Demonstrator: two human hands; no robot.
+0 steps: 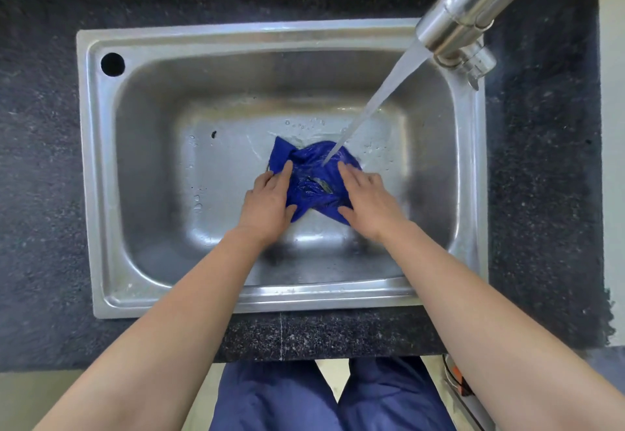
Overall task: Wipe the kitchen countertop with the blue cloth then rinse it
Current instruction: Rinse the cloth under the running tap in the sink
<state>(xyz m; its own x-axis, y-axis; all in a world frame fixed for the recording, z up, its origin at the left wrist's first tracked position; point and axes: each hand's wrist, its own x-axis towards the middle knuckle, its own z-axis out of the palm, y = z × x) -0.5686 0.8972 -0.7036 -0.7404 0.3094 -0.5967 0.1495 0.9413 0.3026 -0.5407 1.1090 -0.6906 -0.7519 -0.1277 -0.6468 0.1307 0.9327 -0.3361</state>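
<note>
A wet, crumpled blue cloth lies on the floor of the steel sink, over the drain area. A stream of water from the steel faucet at the upper right lands on the cloth's far side. My left hand lies on the cloth's left edge, fingers straight, thumb against the near edge. On the cloth's right edge sits my right hand, fingers stretched flat and thumb spread towards the near corner. Both hands press the cloth from either side.
Dark speckled stone countertop surrounds the sink on all sides. A round hole sits in the sink's rim at the far left corner. Water drops dot the basin floor. My blue trousers show below the counter's front edge.
</note>
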